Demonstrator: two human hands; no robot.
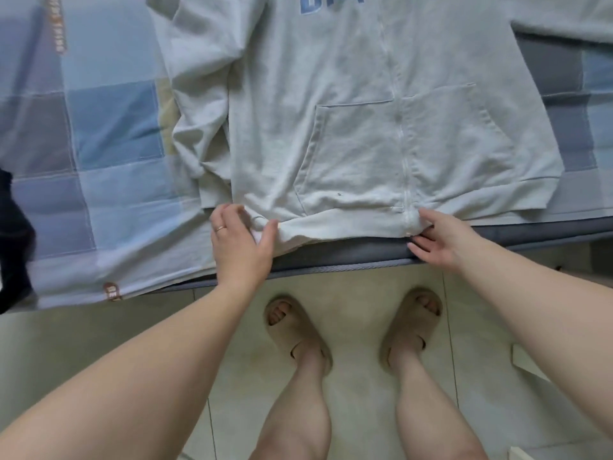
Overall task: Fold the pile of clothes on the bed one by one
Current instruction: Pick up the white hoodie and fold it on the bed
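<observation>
While left hand (239,242) grips the hoodie (358,134), right hand (438,240) pinches it.

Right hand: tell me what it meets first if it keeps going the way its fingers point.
The right hand points leftward along the bed edge, so it meets the hoodie hem first; its thumb lies on it. Beyond, probably the left hand.

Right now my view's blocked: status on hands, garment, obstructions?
Left hand, right hand pinch hem. Pale grey zip-front hoodie flat on blue patchwork bedcover. Black garment far left, clear.
</observation>
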